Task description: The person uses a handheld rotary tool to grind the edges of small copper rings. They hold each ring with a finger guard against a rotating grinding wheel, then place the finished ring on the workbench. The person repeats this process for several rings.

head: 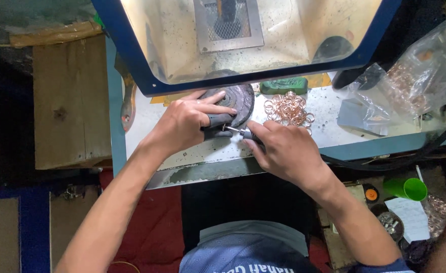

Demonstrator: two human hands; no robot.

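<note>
My left hand [185, 124] rests on a dark round pad [240, 98] on the white bench, with its grey-covered fingertips pinching a small piece I cannot make out. My right hand [283, 151] grips a slim metal rotary handpiece [243, 132] like a pen, its tip pointing left at the left fingertips. A pile of copper-coloured rings [288, 108] lies just right of the pad, close to my right hand.
A blue-framed clear shield [127, 48] covers the back of the bench [329, 108]. A green block [283, 86] lies behind the rings. Clear plastic bags [410, 86] with more rings sit at the right. A green cup [410, 188] and a black cable [384, 164] are at lower right.
</note>
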